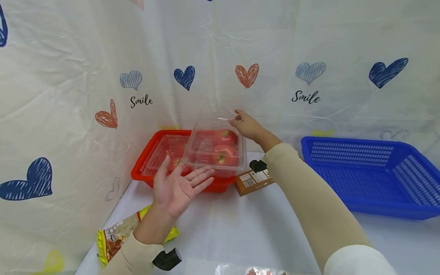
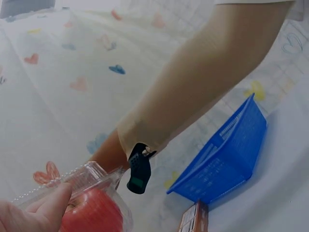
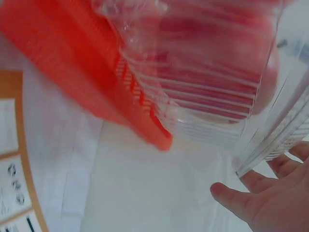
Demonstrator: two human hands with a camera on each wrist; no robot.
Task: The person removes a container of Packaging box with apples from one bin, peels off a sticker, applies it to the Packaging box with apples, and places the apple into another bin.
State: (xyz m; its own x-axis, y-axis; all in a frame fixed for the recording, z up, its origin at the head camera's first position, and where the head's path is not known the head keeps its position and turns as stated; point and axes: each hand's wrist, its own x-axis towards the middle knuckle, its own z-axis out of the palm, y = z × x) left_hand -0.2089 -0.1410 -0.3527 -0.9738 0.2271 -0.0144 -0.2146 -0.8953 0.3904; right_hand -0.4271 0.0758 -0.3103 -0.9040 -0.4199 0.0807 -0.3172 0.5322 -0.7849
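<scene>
Extending unclenched fingers, the left hand (image 1: 175, 192) is beside the clear clamshell (image 1: 200, 151) of apples (image 1: 225, 155) over the red basket (image 1: 139, 172). The right hand (image 1: 248, 126), fingers loosely extended, adjoins the clamshell's far corner.

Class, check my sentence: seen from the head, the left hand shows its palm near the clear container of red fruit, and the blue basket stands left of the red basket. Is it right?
No: the head view shows the blue basket right of the red basket. The left hand does show its palm near the clear container of red fruit.
</scene>
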